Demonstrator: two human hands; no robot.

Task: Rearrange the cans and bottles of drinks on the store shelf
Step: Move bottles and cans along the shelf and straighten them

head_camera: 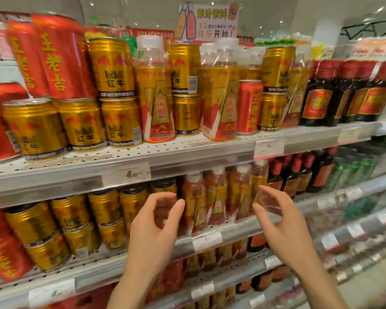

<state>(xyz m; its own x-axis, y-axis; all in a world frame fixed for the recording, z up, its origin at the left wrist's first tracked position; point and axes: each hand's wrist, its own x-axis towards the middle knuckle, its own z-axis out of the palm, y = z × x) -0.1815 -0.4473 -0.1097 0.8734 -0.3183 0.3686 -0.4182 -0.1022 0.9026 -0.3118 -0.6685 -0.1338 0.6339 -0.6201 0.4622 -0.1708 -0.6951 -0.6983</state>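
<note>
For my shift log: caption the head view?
Both open hands, left hand and right hand, reach toward clear bottles on the second shelf.

The red cans read 王老吉, and the gold cans read 红牛. A paper sign above the shelf says 果汁饮料 and 快乐开始. A price tag shows a 4.

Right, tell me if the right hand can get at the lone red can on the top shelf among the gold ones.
Probably yes. The red can stands at the shelf front, nothing before it, and the right hand is open and empty one shelf below; it would only need to rise past the shelf edge.
</note>
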